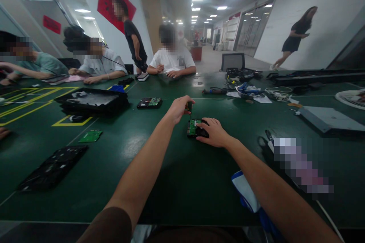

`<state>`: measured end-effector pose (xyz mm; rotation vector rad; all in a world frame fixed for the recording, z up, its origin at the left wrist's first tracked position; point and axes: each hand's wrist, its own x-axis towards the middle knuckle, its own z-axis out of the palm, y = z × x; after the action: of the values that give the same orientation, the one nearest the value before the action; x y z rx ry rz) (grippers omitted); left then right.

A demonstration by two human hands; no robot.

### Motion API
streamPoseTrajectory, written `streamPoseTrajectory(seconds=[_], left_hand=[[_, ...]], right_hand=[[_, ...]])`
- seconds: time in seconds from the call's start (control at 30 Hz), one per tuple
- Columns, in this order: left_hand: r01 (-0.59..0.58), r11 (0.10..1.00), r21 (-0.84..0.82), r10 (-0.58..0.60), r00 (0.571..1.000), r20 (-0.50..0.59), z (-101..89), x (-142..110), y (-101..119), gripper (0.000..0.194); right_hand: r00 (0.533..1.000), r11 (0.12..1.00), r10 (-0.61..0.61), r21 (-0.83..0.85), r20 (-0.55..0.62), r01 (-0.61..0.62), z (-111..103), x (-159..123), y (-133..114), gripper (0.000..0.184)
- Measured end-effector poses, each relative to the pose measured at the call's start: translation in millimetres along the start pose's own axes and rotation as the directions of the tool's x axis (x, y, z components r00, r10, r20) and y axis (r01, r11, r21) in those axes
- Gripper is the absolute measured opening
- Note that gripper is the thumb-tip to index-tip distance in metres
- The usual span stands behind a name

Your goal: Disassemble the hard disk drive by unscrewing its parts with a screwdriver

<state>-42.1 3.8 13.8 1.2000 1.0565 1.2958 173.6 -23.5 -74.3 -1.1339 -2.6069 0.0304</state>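
My left hand (180, 109) grips a small screwdriver (190, 107) upright by its dark handle. Its thin shaft points down at a hard drive (192, 128), which lies on the green table with its circuit board facing up. Whether the tip sits in a screw is too small to tell. Across the drive's right side rests my right hand (214, 132), its fingers holding the drive against the table and hiding part of it. Further back on the left lies a second hard drive (149, 103), also board side up.
Left of my arms are a loose green circuit board (90, 136), a black plastic panel (54, 167) and a black tray (94, 100). A metal box (332, 118), tangled cables (248, 90) and a blue-white glove (245, 188) lie rightward. People sit across the table.
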Motion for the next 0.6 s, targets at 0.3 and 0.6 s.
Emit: streamPoseTrajectory(seconds=[0.3,0.6], left_hand=[[0.121,0.979,-0.167,-0.110,0.991,0.073,3.0,-0.8,0.5,0.017],[0.025,0.998,-0.062,-0.018,0.995,0.101,0.6,-3.0,0.5,0.022]], right_hand=[[1.000,1.000,-0.008,0.001,-0.008,0.008,0.3,0.0,-0.2,0.066],[1.000,1.000,-0.015,-0.004,-0.024,0.015,2.4,-0.4,1.2,0.066]])
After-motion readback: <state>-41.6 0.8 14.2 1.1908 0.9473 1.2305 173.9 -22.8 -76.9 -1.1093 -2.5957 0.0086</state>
